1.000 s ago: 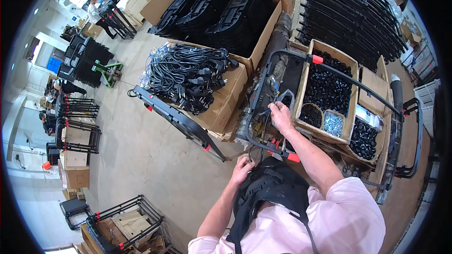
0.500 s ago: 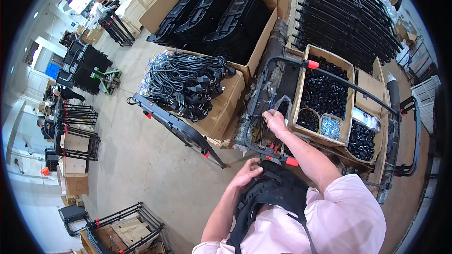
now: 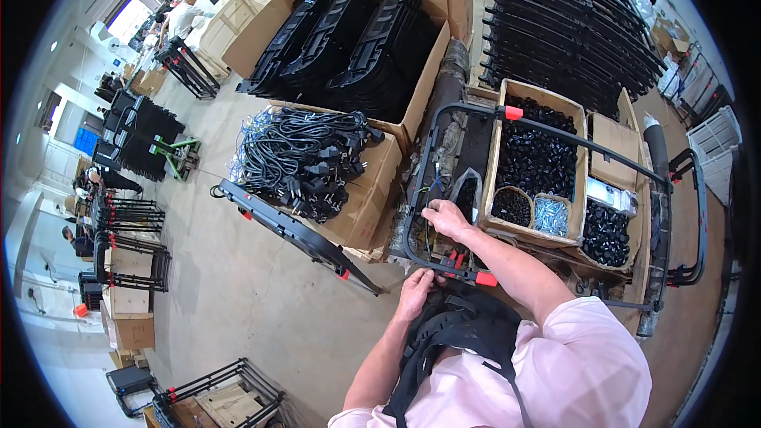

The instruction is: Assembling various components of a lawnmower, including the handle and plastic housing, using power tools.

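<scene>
Blue wire lies just past the curled right hand, farther from the curled left hand; I can't tell what's held.

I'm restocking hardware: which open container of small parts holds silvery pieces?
The small tub in the near right corner of the large cardboard box; its silvery pieces stand out from the black parts in the others.
</scene>
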### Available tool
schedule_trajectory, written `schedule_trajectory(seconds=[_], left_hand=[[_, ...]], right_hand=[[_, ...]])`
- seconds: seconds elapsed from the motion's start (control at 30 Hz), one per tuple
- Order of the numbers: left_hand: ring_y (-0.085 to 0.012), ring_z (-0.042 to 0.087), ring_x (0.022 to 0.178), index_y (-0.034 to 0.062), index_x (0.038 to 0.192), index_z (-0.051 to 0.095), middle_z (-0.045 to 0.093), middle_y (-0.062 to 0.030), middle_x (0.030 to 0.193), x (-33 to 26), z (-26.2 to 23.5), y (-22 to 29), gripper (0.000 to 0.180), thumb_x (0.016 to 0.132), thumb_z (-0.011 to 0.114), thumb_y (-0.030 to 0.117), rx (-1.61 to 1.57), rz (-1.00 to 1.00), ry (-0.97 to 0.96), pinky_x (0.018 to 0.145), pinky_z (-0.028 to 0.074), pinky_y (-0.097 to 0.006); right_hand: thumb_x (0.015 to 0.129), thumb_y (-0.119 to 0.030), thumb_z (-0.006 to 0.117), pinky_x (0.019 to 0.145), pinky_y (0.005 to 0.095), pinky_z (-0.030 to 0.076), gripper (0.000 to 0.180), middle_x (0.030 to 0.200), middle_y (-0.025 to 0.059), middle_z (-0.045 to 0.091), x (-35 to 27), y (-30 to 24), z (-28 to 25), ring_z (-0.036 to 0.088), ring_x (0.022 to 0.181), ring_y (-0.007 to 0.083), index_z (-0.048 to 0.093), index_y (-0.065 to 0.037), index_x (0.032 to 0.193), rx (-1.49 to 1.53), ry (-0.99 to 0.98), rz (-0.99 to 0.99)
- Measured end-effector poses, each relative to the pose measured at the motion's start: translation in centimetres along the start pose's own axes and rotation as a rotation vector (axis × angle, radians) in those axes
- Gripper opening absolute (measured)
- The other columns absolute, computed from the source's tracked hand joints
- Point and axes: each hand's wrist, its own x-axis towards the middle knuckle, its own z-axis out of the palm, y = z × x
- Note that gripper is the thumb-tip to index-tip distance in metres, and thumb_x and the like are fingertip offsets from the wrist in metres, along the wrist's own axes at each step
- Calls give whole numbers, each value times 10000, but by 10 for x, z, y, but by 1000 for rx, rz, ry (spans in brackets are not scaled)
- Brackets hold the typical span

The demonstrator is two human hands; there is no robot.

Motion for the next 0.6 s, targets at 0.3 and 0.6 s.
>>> schedule_trajectory(seconds=[0.3, 0.6], left_hand=[[-125, 715, 873, 60, 1047, 708, 773, -42, 990, -3, 10, 14, 218, 1095, 606, 247, 23, -162, 158, 765, 539, -263], [-154, 742, 873, 51, 1061, 711, 777, -71, 1011, -1, 13, 11, 197, 1080, 624, 226, 69, -122, 223, 765, 561, -280]], right_hand=[[996, -366, 629, 994, 447, 526, 432, 1146, 251, 755, -10, -8, -2, 713, 1134, 385, 737, 17, 1161, -58, -40, 1], [989, -360, 614, 951, 467, 532, 414, 1084, 255, 752, -10, -8, 0, 712, 1078, 408, 736, 17, 1109, -75, 36, -24]])
